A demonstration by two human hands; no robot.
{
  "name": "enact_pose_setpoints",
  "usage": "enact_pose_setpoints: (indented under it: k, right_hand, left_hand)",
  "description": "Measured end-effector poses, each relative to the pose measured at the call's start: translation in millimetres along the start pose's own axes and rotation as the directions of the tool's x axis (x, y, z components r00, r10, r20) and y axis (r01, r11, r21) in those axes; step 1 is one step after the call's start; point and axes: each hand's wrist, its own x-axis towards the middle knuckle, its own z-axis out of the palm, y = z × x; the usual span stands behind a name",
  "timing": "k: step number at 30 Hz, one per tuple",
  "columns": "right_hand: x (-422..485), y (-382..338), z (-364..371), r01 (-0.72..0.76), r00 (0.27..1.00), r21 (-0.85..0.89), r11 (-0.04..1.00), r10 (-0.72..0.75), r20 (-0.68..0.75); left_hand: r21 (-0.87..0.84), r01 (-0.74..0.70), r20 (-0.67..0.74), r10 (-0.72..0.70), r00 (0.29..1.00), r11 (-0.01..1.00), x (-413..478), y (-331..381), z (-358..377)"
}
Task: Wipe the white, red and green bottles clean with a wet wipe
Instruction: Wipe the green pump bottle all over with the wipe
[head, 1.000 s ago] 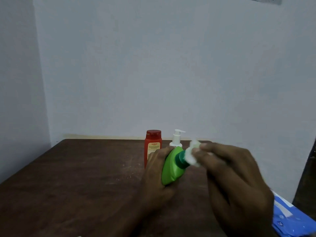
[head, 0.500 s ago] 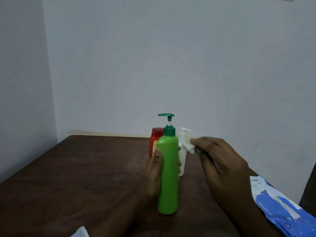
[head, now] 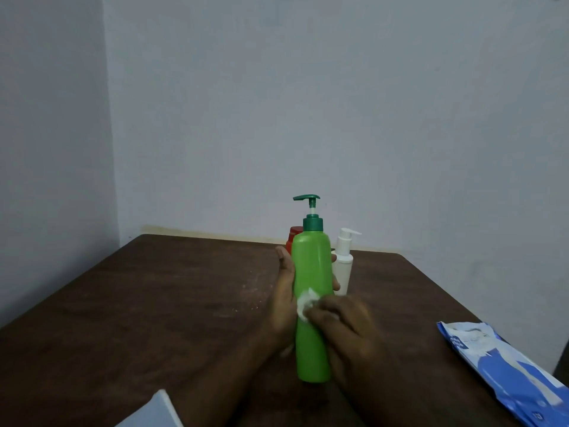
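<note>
At the near edge of the table (head: 138, 303), low in view, a pale flat corner (head: 154, 409) of something, cut off by the frame. Cannot tell what. Off to the right, a blue-and-white pack (head: 508, 374) lying flat on the dark wood and running out of view at the lower right.

Toward the middle, the right hand (head: 348, 331), back turned to the camera, fingers curled and pinching a small crumpled wet wipe (head: 306, 305) against the front of the green bottle (head: 311, 263), about halfway up its body. Just to the left, the left hand (head: 283, 300), wrapped round the same bottle from the left side, with fingertips (head: 335, 285) showing past its right flank.

Green bottle tall and upright between the two forearms, base down at table level. Cannot tell whether set on the wood or held just off it. On top, a dark green pump (head: 309, 204), spout turned left.

Behind it, close by, the red bottle (head: 295, 234), mostly hidden, with only the cap and a sliver of shoulder showing at the left. To the right, the white bottle (head: 343, 269), upright, with its white pump head pointing right, standing near the table's far edge.

Farthest back, a plain pale wall (head: 308, 103), meeting a side wall in a corner at the left.
</note>
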Motion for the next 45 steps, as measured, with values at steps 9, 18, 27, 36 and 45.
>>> enact_pose_setpoints:
  k: [9,18,27,36,45]
  right_hand:
    - [4.9,13.3,-56.6,0.002,0.963,0.213,0.977,-0.060,0.262]
    - [56.7,30.6,-3.6,-0.140,0.989,0.055,0.989,0.142,-0.043]
    - [-20.3,11.7,-29.3,-0.043,0.897,0.324,0.945,-0.106,0.429]
    - [25.9,30.4,-62.9,-0.232,0.942,0.257,0.938,0.283,-0.181]
    - [63.2,17.8,-48.8,-0.238,0.955,0.290,0.927,0.278,-0.105]
  left_hand:
    - [-0.067,0.099,0.016,-0.098,0.995,0.993,-0.2,11.1,-2.2]
    - [-0.027,0.162,-0.040,-0.163,0.986,0.986,-5.6,7.8,-3.7]
    - [-0.010,0.090,-0.065,-0.090,0.994,0.996,2.2,9.4,-14.3]
    - [0.628,-0.160,0.086,0.137,0.987,0.761,-4.0,-3.5,-8.2]
    - [0.669,-0.308,0.099,0.330,0.939,0.677,1.2,-12.0,-8.2]
